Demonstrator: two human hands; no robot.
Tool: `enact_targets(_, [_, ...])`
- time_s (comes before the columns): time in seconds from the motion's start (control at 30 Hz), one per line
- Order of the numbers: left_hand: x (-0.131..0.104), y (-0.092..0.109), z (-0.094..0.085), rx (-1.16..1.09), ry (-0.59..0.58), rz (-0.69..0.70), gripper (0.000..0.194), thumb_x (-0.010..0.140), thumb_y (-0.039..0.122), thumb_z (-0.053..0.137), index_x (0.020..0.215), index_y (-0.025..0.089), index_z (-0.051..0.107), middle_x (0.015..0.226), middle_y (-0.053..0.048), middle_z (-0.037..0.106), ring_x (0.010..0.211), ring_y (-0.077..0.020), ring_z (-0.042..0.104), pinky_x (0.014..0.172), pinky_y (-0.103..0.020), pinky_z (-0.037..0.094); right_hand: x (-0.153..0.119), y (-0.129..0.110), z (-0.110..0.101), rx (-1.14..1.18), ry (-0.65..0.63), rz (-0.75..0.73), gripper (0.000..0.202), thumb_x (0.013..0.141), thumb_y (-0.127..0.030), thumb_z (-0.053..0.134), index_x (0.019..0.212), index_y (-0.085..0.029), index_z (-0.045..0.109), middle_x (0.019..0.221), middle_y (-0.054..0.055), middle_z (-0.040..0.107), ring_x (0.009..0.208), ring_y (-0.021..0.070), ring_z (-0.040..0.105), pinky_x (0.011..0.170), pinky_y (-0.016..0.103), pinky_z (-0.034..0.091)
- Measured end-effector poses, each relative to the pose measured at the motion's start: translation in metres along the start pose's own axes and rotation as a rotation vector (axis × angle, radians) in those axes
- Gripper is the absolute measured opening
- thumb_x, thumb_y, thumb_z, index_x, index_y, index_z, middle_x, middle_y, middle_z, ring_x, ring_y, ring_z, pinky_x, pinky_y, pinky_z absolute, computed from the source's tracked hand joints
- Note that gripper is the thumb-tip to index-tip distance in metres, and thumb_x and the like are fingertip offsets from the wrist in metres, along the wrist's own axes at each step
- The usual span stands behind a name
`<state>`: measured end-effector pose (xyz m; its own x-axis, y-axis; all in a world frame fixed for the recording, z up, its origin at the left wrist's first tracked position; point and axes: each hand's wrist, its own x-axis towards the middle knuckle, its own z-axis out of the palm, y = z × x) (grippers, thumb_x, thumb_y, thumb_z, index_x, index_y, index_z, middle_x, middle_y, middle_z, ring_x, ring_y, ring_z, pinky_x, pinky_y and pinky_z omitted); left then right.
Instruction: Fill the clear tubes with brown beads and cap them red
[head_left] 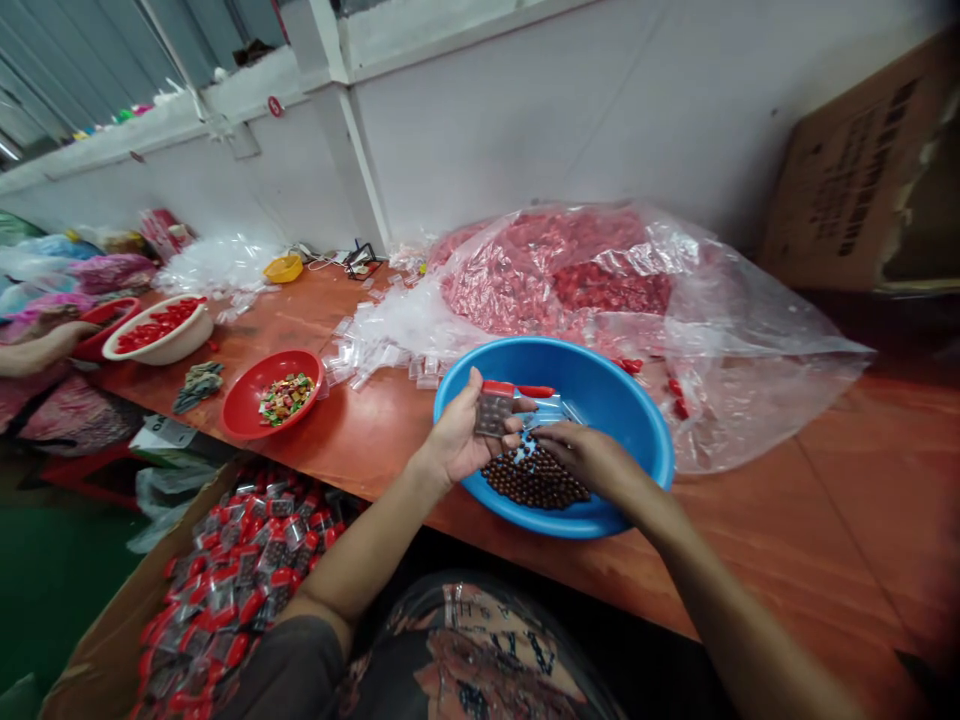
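Over a blue basin (555,345), my left hand (459,430) is closed around a small clear container (493,414) that shows dark round beads inside. A red piece (534,391) lies along the container's upper side and sticks out to the right. Lower in the basin sits a heap of dark brown beads (536,485), with clear plastic pieces (551,410) near the far wall. My right hand (577,450) reaches over the beads, fingers bent together and pointing toward the left hand. Whatever its fingertips hold, if anything, is hidden.
A large clear bag of red pieces (555,270) lies behind the basin. To the left are a red bowl (232,405), a white bowl (120,348) of red parts and another person's arm (45,347). Below, a carton (112,640) holds many red-capped containers (240,570).
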<state>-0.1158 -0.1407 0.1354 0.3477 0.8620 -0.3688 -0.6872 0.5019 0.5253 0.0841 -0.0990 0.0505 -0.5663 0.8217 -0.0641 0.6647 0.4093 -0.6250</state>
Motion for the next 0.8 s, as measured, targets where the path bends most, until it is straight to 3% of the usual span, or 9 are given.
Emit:
enact_targets(0.1, [0.004, -0.011, -0.001, 0.09, 0.018, 0.065, 0.063, 0.1, 0.059, 0.029, 0.106, 0.008, 0.065, 0.078, -0.011, 0.069, 0.053, -0.0109, 0.057, 0.046, -0.021, 0.045, -0.011, -0.017, -0.002, 0.424, 0.353, -0.036, 0.039, 0.094, -0.047, 0.048, 0.117, -0.023, 0.069, 0.116, 0.008, 0.073, 0.108, 0.0246, 0.067, 0.099, 0.042, 0.05])
enact_targets(0.2, [0.008, -0.027, -0.001, 0.204, 0.052, 0.148, 0.052, 0.095, 0.061, 0.043, 0.105, 0.013, 0.062, 0.073, -0.005, 0.067, 0.05, -0.0104, 0.056, 0.045, -0.021, 0.044, -0.022, -0.032, 0.0, 0.612, 0.474, -0.046, 0.049, 0.091, -0.051, 0.055, 0.133, -0.025, 0.059, 0.118, 0.007, 0.071, 0.106, 0.0246, 0.068, 0.098, 0.045, 0.052])
enact_targets(0.33, [0.01, -0.048, -0.001, 0.376, 0.065, 0.185, 0.056, 0.089, 0.066, 0.052, 0.117, 0.017, 0.057, 0.071, -0.001, 0.065, 0.051, -0.01, 0.057, 0.049, -0.02, 0.044, -0.031, -0.041, 0.004, 0.303, 0.462, -0.164, 0.087, 0.076, -0.057, 0.072, 0.149, -0.024, 0.039, 0.135, 0.013, 0.06, 0.12, 0.0323, 0.06, 0.101, 0.053, 0.049])
enact_targets(0.4, [0.011, -0.056, -0.002, 0.422, 0.071, 0.168, 0.064, 0.086, 0.072, 0.049, 0.118, 0.017, 0.057, 0.068, -0.001, 0.063, 0.051, -0.0099, 0.057, 0.049, -0.02, 0.044, -0.035, -0.045, 0.004, 0.082, 0.441, -0.252, 0.092, 0.074, -0.056, 0.075, 0.149, -0.022, 0.035, 0.138, 0.016, 0.057, 0.123, 0.0351, 0.057, 0.101, 0.055, 0.048])
enact_targets(0.5, [0.012, -0.061, -0.001, 0.428, 0.078, 0.124, 0.07, 0.086, 0.077, 0.041, 0.121, 0.018, 0.056, 0.061, 0.001, 0.057, 0.045, -0.0097, 0.052, 0.045, -0.02, 0.041, -0.04, -0.05, 0.002, -0.159, 0.447, -0.32, 0.082, 0.08, -0.05, 0.071, 0.147, -0.019, 0.034, 0.134, 0.017, 0.059, 0.12, 0.0341, 0.058, 0.096, 0.052, 0.049])
enact_targets(0.67, [0.009, -0.06, 0.003, 0.441, 0.108, 0.101, 0.048, 0.093, 0.051, 0.047, 0.129, 0.019, 0.052, 0.054, 0.004, 0.053, 0.039, -0.0093, 0.046, 0.042, -0.019, 0.037, -0.042, -0.049, -0.002, -0.326, 0.515, -0.449, 0.067, 0.081, -0.053, 0.067, 0.13, -0.012, 0.045, 0.115, 0.019, 0.065, 0.106, 0.0324, 0.062, 0.087, 0.045, 0.051])
enact_targets(0.8, [0.007, -0.066, 0.001, 0.465, 0.081, 0.112, 0.051, 0.091, 0.044, 0.04, 0.134, 0.017, 0.049, 0.049, 0.005, 0.05, 0.036, -0.0101, 0.042, 0.039, -0.02, 0.034, -0.039, -0.043, 0.0, -0.411, 0.558, -0.533, 0.057, 0.081, -0.054, 0.063, 0.118, -0.013, 0.052, 0.101, 0.016, 0.068, 0.093, 0.0301, 0.063, 0.076, 0.041, 0.049])
